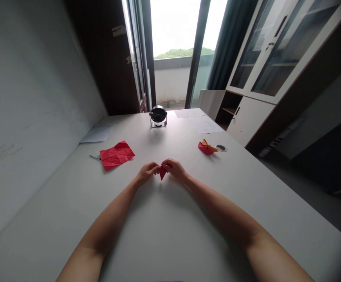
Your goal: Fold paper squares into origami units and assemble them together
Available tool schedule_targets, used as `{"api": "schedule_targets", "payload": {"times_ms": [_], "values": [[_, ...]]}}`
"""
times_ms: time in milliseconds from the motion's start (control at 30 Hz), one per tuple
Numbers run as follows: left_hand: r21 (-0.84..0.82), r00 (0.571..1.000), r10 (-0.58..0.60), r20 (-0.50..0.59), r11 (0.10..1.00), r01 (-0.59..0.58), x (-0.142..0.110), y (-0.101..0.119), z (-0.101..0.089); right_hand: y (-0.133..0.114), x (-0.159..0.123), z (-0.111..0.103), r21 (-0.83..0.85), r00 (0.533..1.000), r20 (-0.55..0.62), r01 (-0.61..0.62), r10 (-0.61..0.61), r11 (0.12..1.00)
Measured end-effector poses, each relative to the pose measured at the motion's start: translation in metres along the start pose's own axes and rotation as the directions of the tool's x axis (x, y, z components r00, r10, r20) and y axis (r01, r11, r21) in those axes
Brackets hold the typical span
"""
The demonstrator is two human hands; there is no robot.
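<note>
A small folded piece of red paper [162, 173] is held between my two hands just above the white table, its pointed end toward me. My left hand [148, 172] pinches its left side with the fingertips. On the other side, my right hand [174, 169] has its thumb and fingers closed on the upper right part. My fingers cover the top of the folded paper. To the left lies a creased red paper sheet [117, 156], partly unfolded with one corner raised. Folded red and orange paper pieces [207, 147] sit together on the right.
A roll of tape [221, 148] lies beside the folded pieces. A round black device on a metal stand [158, 116] is at the far side of the table [170, 235]. White papers [201, 122] lie back right, more papers [98, 133] back left. A wall borders the left.
</note>
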State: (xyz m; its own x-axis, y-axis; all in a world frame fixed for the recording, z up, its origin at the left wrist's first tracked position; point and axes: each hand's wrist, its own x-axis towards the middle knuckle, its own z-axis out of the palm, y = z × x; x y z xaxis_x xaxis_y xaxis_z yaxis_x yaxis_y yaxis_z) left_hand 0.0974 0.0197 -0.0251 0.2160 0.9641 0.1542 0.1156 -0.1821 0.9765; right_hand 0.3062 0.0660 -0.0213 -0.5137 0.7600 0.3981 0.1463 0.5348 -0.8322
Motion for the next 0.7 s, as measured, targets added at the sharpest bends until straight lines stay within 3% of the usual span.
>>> {"api": "schedule_targets", "payload": {"times_ms": [300,500,700], "values": [[-0.002,1.000,-0.001,-0.014,1.000,0.001,0.0003,-0.0011,0.0012,0.0018,0.0009,-0.0005,-0.057,0.999,0.047,-0.014,0.017,0.998],[0.055,0.999,0.021,-0.025,0.998,-0.019,-0.0014,-0.0002,0.0033,-0.0009,0.0004,0.0005,-0.096,1.000,0.018,-0.010,0.012,0.995],[0.088,0.999,0.016,-0.047,0.996,-0.012,-0.0024,0.0019,0.0050,0.0038,-0.0002,0.0014,-0.018,0.997,-0.006,-0.076,0.076,0.997]]}}
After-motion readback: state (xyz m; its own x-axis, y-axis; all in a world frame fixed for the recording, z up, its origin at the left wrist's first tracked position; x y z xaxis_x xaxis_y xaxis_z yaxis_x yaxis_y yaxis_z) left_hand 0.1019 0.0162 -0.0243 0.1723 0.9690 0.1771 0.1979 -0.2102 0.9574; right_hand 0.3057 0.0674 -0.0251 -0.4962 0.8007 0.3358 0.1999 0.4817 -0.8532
